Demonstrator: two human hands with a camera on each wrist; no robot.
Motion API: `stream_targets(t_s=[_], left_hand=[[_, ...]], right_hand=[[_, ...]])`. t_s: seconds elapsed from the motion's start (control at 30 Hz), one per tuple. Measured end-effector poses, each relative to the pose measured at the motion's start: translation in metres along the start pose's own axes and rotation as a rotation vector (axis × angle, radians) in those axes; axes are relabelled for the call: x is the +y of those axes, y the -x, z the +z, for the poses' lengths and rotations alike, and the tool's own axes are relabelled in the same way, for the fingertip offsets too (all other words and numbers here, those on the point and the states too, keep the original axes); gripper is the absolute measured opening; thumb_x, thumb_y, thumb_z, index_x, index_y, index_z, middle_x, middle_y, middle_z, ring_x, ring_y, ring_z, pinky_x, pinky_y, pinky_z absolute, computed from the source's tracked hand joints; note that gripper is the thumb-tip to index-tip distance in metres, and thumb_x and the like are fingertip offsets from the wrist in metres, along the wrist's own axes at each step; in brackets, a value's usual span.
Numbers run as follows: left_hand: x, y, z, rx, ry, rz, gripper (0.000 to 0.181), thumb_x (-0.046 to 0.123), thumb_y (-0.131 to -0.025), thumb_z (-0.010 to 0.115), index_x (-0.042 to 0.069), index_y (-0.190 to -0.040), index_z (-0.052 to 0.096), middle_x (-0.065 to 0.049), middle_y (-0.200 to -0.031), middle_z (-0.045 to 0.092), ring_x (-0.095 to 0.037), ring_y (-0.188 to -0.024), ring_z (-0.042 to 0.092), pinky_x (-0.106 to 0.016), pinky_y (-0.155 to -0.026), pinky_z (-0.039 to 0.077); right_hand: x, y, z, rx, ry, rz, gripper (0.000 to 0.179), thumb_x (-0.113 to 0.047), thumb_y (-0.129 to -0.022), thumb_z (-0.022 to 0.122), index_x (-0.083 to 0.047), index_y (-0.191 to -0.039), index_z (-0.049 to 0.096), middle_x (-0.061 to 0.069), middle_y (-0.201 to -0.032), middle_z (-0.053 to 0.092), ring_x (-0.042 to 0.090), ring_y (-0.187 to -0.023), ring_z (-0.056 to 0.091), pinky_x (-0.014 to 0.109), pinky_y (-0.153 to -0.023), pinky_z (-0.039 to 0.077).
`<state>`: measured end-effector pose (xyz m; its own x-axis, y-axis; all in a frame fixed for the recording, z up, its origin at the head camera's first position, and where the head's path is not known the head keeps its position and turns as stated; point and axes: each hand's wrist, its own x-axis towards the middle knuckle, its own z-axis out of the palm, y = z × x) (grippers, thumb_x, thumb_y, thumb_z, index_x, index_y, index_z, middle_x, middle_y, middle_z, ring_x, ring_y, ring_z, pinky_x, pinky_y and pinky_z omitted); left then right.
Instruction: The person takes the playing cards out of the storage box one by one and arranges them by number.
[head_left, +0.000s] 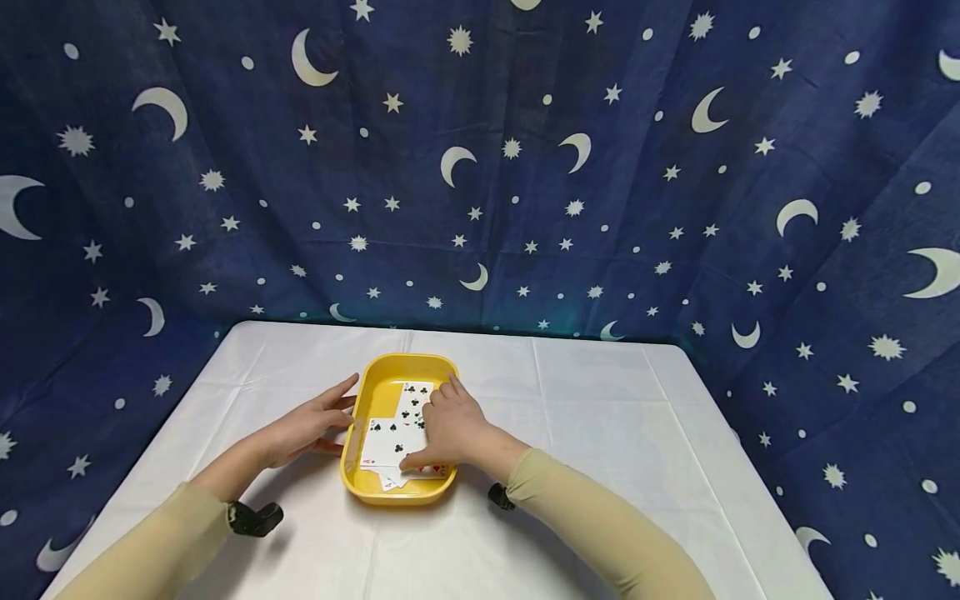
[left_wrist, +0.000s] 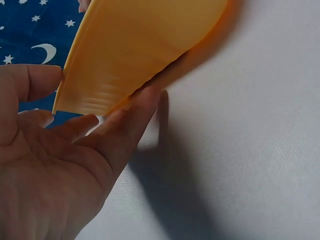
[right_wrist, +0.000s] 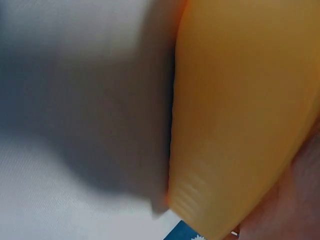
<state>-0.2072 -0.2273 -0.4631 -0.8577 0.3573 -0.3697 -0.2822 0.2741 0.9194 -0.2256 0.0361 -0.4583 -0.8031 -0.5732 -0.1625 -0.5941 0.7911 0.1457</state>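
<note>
- Head view, left edge to right edge: dark blue cloth (head_left: 513, 200) with pale moons, stars and dots hangs behind a tabletop (head_left: 600, 433) covered in white
- Far left: tan left sleeve (head_left: 142, 550) comes up from the bottom corner, black wrist unit (head_left: 255, 519) at its cuff
- Next: left hand (head_left: 303, 427) at the tray's left side, fingers spread and loosely extended; left wrist view has one fingertip at the rim and other digits along the outer wall, tray not clasped
- Left of center: yellow tray (head_left: 397, 500) on the tabletop, long axis running away from the person, between both hands
- In the tray: playing cards (head_left: 386, 454), faces up and overlapping; a five of clubs reaches toward the far end, a card with a spade five corner lies lower left, red marks and an A corner peek out near the front
- Then: right hand (head_left: 453, 429) over the tray's right rim, fingers bent, thumb down on the cards; underside hidden, can't tell if it pinches any; right wrist view is mostly tray outer wall plus shadow
- Right: second black unit (head_left: 500, 497), then tan right sleeve (head_left: 600, 517) running to the bottom edge
</note>
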Motion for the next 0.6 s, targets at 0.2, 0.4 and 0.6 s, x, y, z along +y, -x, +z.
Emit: stream_targets(t_s=[0.2,0.4,0.6], left_hand=[[-0.002,0.001,0.002,-0.004,0.015,-0.006,0.081,0.017,-0.102,0.055,0.026,-0.167,0.007,-0.023,-0.168,0.014,-0.038,-0.131,0.048,-0.045,-0.091,0.056],[-0.002,0.001,0.002,0.004,0.033,-0.012,0.081,0.018,-0.102,0.056,0.027,-0.167,0.008,-0.023,-0.167,0.015,-0.035,-0.124,0.053,-0.044,-0.091,0.056],[-0.001,0.001,0.003,0.002,0.055,-0.016,0.081,0.015,-0.101,0.055,0.027,-0.167,0.008,-0.024,-0.167,0.015,-0.034,-0.122,0.054,-0.044,-0.089,0.057]], right_hand=[[-0.007,-0.002,0.002,-0.034,0.029,0.025,0.095,-0.094,-0.067,0.057,-0.015,-0.117,0.072,0.005,-0.124,0.062,0.026,-0.138,0.040,0.045,-0.124,0.003],[-0.012,-0.003,0.000,-0.047,0.060,0.040,0.091,-0.093,-0.067,0.060,-0.015,-0.113,0.072,0.004,-0.116,0.062,0.025,-0.127,0.045,0.049,-0.124,0.003],[-0.014,-0.003,0.000,-0.050,0.076,0.025,0.087,-0.088,-0.071,0.063,-0.017,-0.120,0.070,0.001,-0.117,0.061,0.023,-0.124,0.047,0.052,-0.123,0.005]])
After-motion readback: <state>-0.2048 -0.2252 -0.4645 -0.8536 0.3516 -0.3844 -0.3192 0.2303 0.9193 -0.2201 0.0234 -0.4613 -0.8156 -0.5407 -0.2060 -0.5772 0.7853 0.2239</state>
